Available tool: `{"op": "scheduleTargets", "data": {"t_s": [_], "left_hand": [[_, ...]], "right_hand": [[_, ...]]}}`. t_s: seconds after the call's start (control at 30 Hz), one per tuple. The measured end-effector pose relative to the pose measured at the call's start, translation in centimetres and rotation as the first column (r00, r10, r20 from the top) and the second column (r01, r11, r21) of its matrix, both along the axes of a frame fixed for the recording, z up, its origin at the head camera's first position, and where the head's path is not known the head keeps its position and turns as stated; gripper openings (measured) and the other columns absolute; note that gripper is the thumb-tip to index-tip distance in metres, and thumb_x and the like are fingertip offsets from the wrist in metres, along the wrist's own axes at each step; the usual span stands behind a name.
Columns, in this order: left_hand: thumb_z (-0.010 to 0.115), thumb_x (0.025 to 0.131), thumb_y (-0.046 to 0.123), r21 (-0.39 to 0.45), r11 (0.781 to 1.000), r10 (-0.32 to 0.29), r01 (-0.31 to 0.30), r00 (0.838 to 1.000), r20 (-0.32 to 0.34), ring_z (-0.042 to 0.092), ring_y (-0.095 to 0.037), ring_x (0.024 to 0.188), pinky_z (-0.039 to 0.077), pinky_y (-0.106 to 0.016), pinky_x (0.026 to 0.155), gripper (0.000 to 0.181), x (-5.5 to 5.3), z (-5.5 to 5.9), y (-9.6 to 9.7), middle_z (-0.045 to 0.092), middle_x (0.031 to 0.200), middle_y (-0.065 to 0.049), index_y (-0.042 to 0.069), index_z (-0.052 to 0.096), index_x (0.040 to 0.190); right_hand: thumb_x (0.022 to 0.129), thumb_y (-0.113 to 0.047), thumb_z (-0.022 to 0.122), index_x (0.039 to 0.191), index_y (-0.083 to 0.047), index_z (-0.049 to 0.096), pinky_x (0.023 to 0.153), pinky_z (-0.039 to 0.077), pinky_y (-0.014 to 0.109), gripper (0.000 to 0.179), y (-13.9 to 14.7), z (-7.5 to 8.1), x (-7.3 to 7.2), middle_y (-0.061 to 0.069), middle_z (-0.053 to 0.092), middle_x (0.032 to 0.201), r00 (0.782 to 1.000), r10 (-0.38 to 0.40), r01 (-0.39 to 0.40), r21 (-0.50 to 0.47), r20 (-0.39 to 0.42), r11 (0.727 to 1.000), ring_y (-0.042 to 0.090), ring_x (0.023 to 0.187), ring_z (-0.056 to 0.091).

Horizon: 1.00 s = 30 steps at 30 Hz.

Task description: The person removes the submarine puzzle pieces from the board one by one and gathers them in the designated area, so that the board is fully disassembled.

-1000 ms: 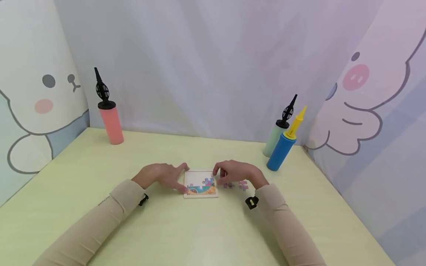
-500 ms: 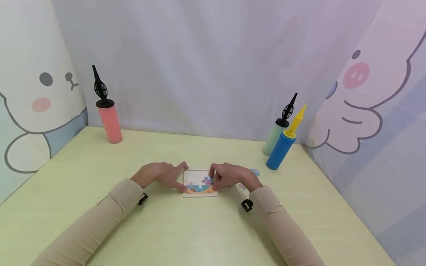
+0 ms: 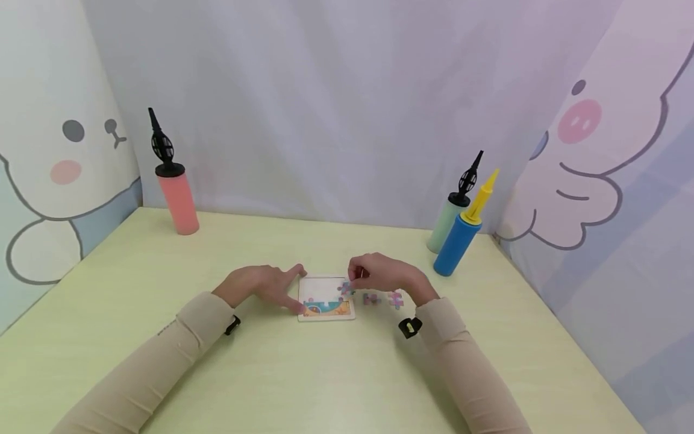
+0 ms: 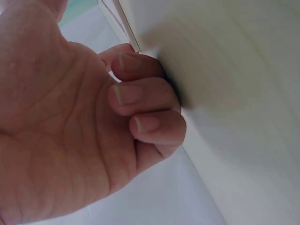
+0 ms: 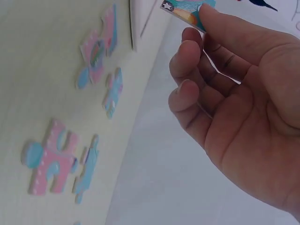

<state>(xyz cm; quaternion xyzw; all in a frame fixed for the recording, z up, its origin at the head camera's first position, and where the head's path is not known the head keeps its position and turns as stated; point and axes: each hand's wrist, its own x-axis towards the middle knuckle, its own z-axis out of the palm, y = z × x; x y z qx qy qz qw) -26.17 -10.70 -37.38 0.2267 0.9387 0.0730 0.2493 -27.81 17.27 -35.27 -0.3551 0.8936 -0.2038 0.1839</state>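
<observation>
A small jigsaw puzzle board [image 3: 326, 319] with a pale rim lies on the table, its lower strip filled with a teal and orange picture. At its left side, my left hand [image 3: 264, 286] rests with thumb and index finger spread along the edge. The left wrist view shows its other three fingers [image 4: 147, 124] curled beside the board's corner. Over the board's right edge, my right hand [image 3: 384, 272] pinches a jigsaw piece [image 5: 185, 11] between thumb and fingertips. That piece is tilted, teal with an orange patch and a small star.
Right of the board lie several loose jigsaw pieces [image 5: 54, 157], pink and blue. A pink balloon pump [image 3: 181, 205] stands at the back left. Green [image 3: 444, 229] and blue-and-yellow [image 3: 458, 247] pumps stand at the back right. A pale curtain [image 3: 303, 120] hangs behind the table [image 3: 314, 380].
My right hand has pressed in over the board's right side, then drawn up and right with the jigsaw piece tilted in its fingers. My left hand stays in place.
</observation>
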Motion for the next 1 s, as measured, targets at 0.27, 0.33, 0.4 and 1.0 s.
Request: {"op": "scheduleTargets", "data": {"t_s": [0.27, 0.33, 0.4, 1.0], "left_hand": [[0.068, 0.084, 0.064, 0.009, 1.0, -0.013, 0.013, 1.0, -0.01, 0.054, -0.023, 0.077, 0.04, -0.04, 0.072, 0.084, 0.1, -0.1, -0.1, 0.058, 0.083, -0.006, 0.022, 0.029, 0.146], [0.068, 0.084, 0.064, 0.008, 1.0, -0.015, 0.015, 1.0, -0.003, 0.054, -0.023, 0.077, 0.041, -0.04, 0.072, 0.085, 0.2, -0.1, -0.1, 0.059, 0.083, -0.006, 0.022, 0.029, 0.147], [0.068, 0.085, 0.064, 0.01, 1.0, -0.017, 0.017, 1.0, -0.001, 0.054, -0.023, 0.077, 0.041, -0.04, 0.072, 0.085, 0.2, -0.1, -0.1, 0.059, 0.083, -0.006, 0.021, 0.028, 0.147], [0.068, 0.085, 0.063, 0.034, 0.999, -0.024, 0.024, 1.0, 0.001, 0.056, -0.024, 0.08, 0.042, -0.041, 0.074, 0.084, -0.1, 0.0, -0.2, 0.06, 0.086, -0.006, 0.021, 0.029, 0.146]], "right_hand": [[0.096, -0.02, 0.07, 0.091, -0.012, 0.063, 0.074, 0.051, 0.039, 0.012, 5.6, 1.6, -1.0, 0.003, 0.062, 0.084, 0.992, -0.087, 0.091, -0.038, 0.093, 0.995, 0.018, 0.075, 0.057], [0.096, -0.02, 0.07, 0.092, -0.01, 0.063, 0.076, 0.051, 0.044, 0.012, 6.8, 1.7, -1.1, 0.009, 0.064, 0.086, 0.984, -0.113, 0.121, -0.05, 0.135, 0.991, 0.023, 0.077, 0.058], [0.097, -0.02, 0.069, 0.093, -0.008, 0.063, 0.075, 0.051, 0.045, 0.014, 7.9, 1.8, -1.2, 0.013, 0.063, 0.087, 0.978, -0.129, 0.14, -0.059, 0.164, 0.988, 0.026, 0.077, 0.058], [0.095, -0.013, 0.069, 0.092, -0.007, 0.068, 0.066, 0.04, 0.029, 0.007, 13.2, 0.8, -2.1, 0.001, 0.057, 0.077, 0.917, -0.273, 0.235, 0.158, 0.292, 0.959, 0.016, 0.07, 0.049]]}}
